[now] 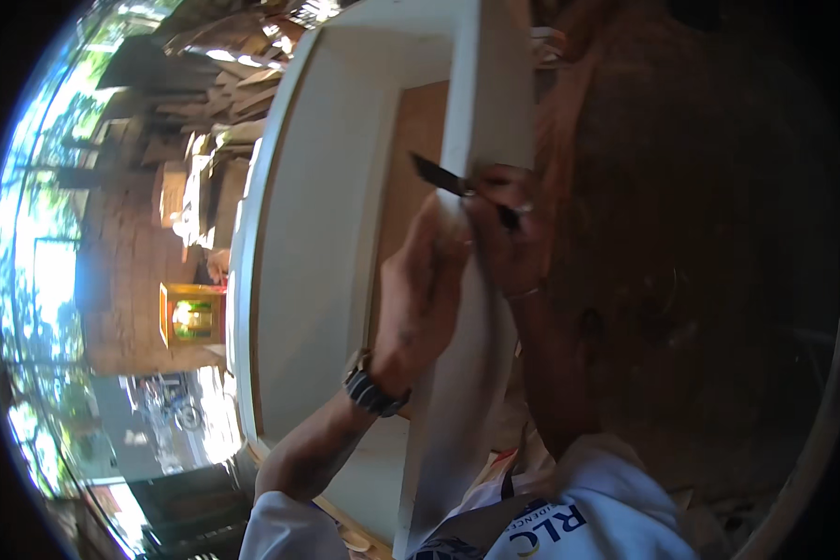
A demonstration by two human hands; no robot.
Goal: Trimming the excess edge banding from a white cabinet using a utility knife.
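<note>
A knife (439, 175) with a dark, slant-tipped blade sticks out to the left from my right hand (506, 233), whose fingers are wrapped round its handle. Its blade passes just above my left hand (425, 280), by the edge of a large white open-fronted cabinet (322, 168). The left fingers are bent together at that edge; whatever is between them is hidden and partly blurred. A dark watch (375, 385) circles my left wrist. Inside the cabinet, a brown panel (420, 121) shows behind the white edge.
At the left stand a small yellow-framed glass case (192, 315) and stacked wood pieces (224, 98). A motorbike (189, 415) is parked in bright light farther off. Dark, shadowed ground (700, 280) fills the right side.
</note>
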